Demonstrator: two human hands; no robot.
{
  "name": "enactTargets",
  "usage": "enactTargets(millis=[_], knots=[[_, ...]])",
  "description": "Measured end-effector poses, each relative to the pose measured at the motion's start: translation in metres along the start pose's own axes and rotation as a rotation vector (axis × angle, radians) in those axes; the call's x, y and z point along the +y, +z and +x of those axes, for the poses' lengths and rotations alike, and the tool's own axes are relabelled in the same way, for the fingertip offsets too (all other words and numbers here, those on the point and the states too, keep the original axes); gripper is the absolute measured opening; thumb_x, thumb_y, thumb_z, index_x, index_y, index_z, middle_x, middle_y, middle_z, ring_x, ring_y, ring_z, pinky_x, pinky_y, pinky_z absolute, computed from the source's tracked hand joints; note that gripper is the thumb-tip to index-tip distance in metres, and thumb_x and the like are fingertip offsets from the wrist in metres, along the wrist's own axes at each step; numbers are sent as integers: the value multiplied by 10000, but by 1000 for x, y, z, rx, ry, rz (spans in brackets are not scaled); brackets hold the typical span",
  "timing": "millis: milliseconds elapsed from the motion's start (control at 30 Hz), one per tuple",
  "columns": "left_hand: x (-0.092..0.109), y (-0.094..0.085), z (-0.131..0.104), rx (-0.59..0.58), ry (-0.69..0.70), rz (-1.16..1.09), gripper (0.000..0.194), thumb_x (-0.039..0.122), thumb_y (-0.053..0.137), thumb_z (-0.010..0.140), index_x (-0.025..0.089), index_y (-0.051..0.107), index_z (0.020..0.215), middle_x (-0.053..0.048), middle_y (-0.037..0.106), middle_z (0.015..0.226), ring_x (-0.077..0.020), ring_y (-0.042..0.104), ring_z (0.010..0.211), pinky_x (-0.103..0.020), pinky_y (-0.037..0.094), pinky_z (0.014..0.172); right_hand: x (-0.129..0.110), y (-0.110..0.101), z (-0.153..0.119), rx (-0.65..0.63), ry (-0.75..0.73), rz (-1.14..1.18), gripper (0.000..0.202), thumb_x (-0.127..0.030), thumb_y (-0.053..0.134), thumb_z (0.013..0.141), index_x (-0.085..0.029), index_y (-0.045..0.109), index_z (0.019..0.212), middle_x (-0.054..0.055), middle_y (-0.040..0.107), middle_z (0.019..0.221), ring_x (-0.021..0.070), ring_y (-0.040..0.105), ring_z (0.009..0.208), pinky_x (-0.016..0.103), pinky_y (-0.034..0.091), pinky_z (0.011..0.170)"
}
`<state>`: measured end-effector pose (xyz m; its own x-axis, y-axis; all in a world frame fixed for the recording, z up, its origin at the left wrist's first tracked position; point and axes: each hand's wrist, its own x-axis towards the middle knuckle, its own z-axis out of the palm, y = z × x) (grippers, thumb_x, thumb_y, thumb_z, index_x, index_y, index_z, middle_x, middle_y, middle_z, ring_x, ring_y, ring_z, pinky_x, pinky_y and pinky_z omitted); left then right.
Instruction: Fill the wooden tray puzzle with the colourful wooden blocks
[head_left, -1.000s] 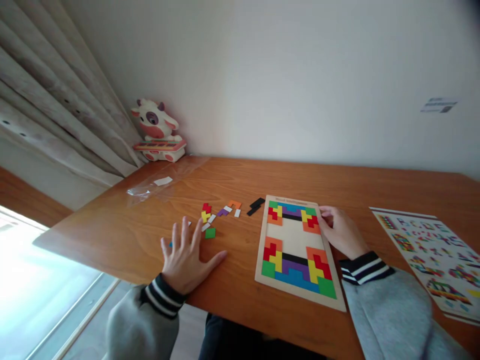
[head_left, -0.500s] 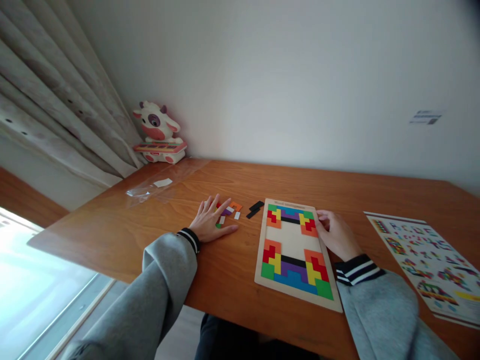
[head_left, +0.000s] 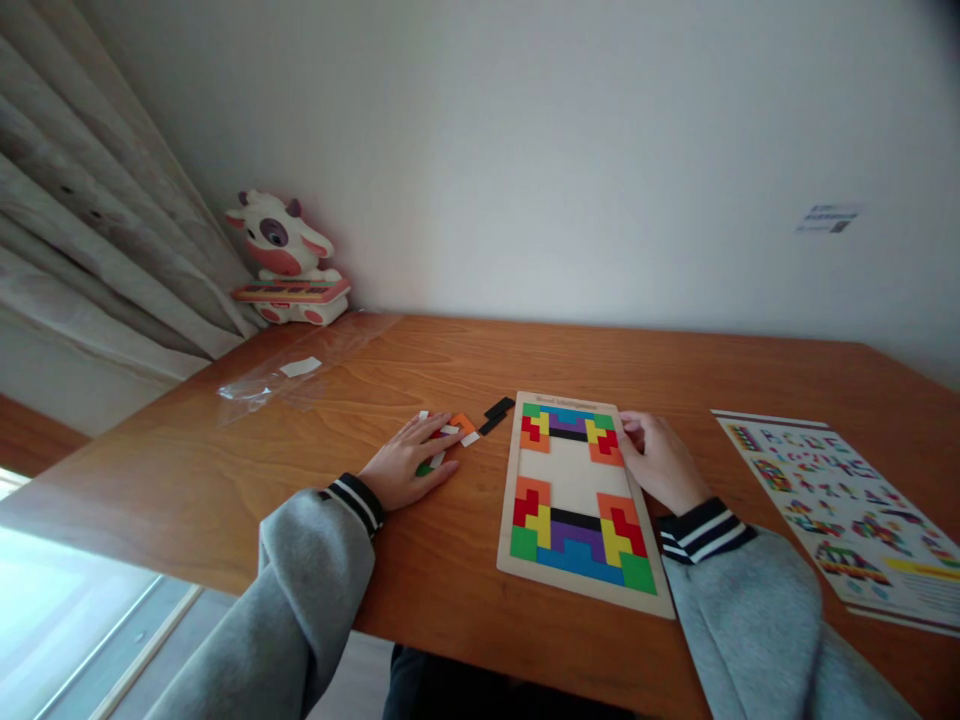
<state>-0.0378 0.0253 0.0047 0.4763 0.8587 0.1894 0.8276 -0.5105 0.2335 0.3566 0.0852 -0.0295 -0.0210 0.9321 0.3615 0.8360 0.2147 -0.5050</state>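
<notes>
My left hand (head_left: 409, 464) lies flat with its fingers stretched out over a small heap of loose puzzle pieces, partly covering them. Orange (head_left: 462, 424), white (head_left: 470, 439) and green (head_left: 424, 468) pieces show around its fingers. Two black bars (head_left: 496, 416) lie between that heap and the wooden puzzle board (head_left: 574, 468). Coloured blocks fill the board's top and bottom, with bare wood across its middle. At the board's right edge, my right hand (head_left: 661, 458) has curled fingers and a thumb against the rim; some fingertips are hidden.
A printed pattern sheet (head_left: 840, 500) lies on the table (head_left: 442, 570) to the right. Toward the back left are a clear plastic bag (head_left: 259, 385) and a cow toy with a keyboard (head_left: 289, 260). A curtain (head_left: 97, 220) hangs at the left, before a wall.
The fingers of my left hand have drawn closer together over the loose pieces, and some pieces have shifted. My right hand stays at the board's edge. The whole view has turned slightly.
</notes>
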Motion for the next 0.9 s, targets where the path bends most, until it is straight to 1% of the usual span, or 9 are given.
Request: enactTargets(millis=[167, 300, 400, 467, 533, 600, 700, 767, 900], knots=[[29, 3, -21, -4, -57, 25, 465, 417, 414, 994, 243, 504, 1417, -105, 396, 1548, -267, 344, 1445, -537, 223, 1215, -2, -3, 0, -36, -10, 5, 256, -331, 479, 898, -187, 587, 1081, 127, 648, 1029, 251, 642, 931, 422, 531, 854], [54, 11, -31, 20, -113, 48, 463, 412, 412, 992, 229, 513, 1405, -119, 400, 1540, -293, 338, 1443, -546, 254, 1202, -4, -4, 0, -37, 3, 2, 264, -323, 483, 898, -171, 590, 1085, 136, 642, 1034, 257, 641, 940, 428, 530, 857], [64, 8, -29, 45, -135, 54, 455, 459, 449, 973, 254, 545, 1369, -118, 448, 1503, -325, 388, 1404, -603, 267, 1171, -6, -4, 0, -27, 7, 0, 263, -328, 481, 901, -170, 593, 1080, 134, 643, 1024, 259, 641, 936, 431, 529, 858], [63, -1, -19, 82, -153, 42, 427, 491, 463, 963, 270, 588, 1307, -110, 498, 1456, -331, 456, 1343, -625, 306, 1131, -6, -4, 1, -26, 5, 4, 258, -328, 479, 904, -174, 595, 1074, 130, 644, 1017, 256, 641, 938, 430, 526, 866], [54, -14, -2, 163, -164, -2, 396, 484, 462, 966, 256, 617, 1249, -107, 550, 1395, -303, 526, 1263, -557, 396, 1081, -7, -4, 1, -22, 6, 4, 254, -327, 479, 904, -176, 599, 1068, 129, 645, 1012, 252, 641, 938, 424, 524, 872], [37, -23, 18, 254, -106, -95, 356, 436, 453, 975, 212, 641, 1177, -106, 628, 1270, -248, 582, 1182, -436, 458, 1041, -6, -4, 1, -18, 7, 0, 262, -326, 481, 899, -171, 604, 1071, 132, 645, 1013, 251, 641, 933, 420, 524, 870], [4, -22, 40, 349, -15, -144, 298, 367, 442, 977, 194, 674, 1045, -89, 700, 1082, -200, 640, 1036, -347, 497, 968, -5, -3, 1, -14, 3, 2, 278, -322, 483, 886, -163, 606, 1078, 136, 647, 1014, 254, 641, 927, 418, 526, 860], [-17, -14, 43, 420, -22, -110, 294, 379, 469, 956, 181, 685, 984, -70, 711, 879, -180, 658, 835, -314, 530, 839, -2, -2, 1, -14, -7, 14, 276, -326, 482, 880, -167, 604, 1071, 135, 650, 1011, 256, 642, 927, 418, 528, 852], [-39, -4, 31, 353, -56, -152, 295, 449, 601, 886, 190, 706, 978, -31, 700, 792, -144, 636, 696, -252, 520, 681, 3, -1, 1, -21, -30, 34, 267, -347, 477, 879, -186, 596, 1057, 132, 654, 1023, 262, 639, 939, 424, 531, 841]])
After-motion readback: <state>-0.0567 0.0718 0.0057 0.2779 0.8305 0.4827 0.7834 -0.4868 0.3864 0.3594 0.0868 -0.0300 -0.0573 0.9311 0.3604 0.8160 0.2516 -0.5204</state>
